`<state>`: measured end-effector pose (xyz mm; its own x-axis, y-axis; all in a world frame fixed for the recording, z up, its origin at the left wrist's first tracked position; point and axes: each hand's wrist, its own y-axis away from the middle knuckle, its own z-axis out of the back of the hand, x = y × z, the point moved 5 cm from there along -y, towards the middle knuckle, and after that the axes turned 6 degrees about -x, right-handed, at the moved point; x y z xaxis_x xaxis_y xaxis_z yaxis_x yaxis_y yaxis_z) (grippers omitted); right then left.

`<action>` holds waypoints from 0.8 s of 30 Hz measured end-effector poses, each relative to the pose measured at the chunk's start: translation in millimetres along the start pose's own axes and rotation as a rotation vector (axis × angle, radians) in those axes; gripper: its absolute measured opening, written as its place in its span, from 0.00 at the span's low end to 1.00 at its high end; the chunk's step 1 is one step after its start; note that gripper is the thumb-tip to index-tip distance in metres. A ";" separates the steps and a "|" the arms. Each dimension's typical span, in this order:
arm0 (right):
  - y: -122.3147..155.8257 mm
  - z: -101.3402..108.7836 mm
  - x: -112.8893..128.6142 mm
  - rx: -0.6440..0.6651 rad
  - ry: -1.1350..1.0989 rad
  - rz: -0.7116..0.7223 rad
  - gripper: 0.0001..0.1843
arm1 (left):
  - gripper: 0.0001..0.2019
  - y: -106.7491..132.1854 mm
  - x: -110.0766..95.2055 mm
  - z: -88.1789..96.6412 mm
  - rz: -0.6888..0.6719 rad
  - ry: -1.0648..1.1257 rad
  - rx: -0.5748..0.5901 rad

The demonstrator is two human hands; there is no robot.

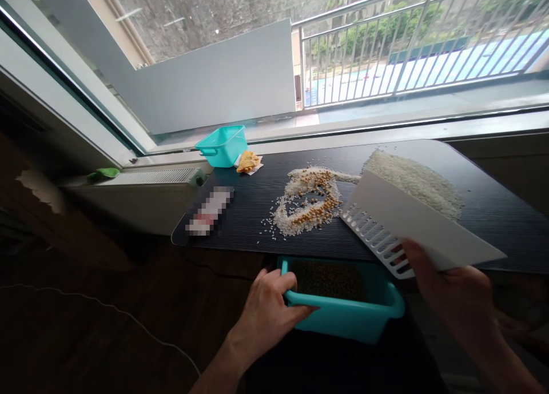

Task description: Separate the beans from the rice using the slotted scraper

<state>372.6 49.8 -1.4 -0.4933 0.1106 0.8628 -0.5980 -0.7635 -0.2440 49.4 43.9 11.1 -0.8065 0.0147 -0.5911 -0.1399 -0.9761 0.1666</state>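
Note:
My left hand grips the left end of a teal plastic bin, held just under the table's front edge. Dark grains, hard to make out, lie inside it. In my right hand is a white slotted plastic panel, tilted over the table with its slotted edge toward the bin. Left of the panel, white rice mixed with tan beans is spread in a rough ring. Behind the panel lies a larger heap of rice, partly hidden by it.
The dark table stands by a window. At its back left are a smaller teal bin and a yellow crumpled item on white paper. A blurred-out flat object lies at the left edge. A radiator is beyond.

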 end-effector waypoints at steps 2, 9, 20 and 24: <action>-12.8 8.9 -10.3 -0.069 0.053 0.035 0.21 | 0.22 -0.7 0.0 -2.0 -0.006 -0.003 0.000; -41.5 17.5 -15.2 -0.063 0.036 0.105 0.23 | 0.20 -2.4 3.8 -7.0 -0.019 -0.013 -0.025; -35.2 -16.3 28.0 0.201 -0.034 0.164 0.28 | 0.22 -2.9 0.2 -5.9 -0.009 -0.005 0.027; -38.7 -23.3 36.6 0.220 -0.076 0.193 0.27 | 0.21 -3.4 -2.3 -4.4 -0.006 -0.005 0.036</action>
<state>363.0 98.2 29.4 -0.5305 -0.0913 0.8428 -0.3429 -0.8861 -0.3118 54.3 46.3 8.4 -0.8085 0.0212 -0.5881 -0.1648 -0.9675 0.1916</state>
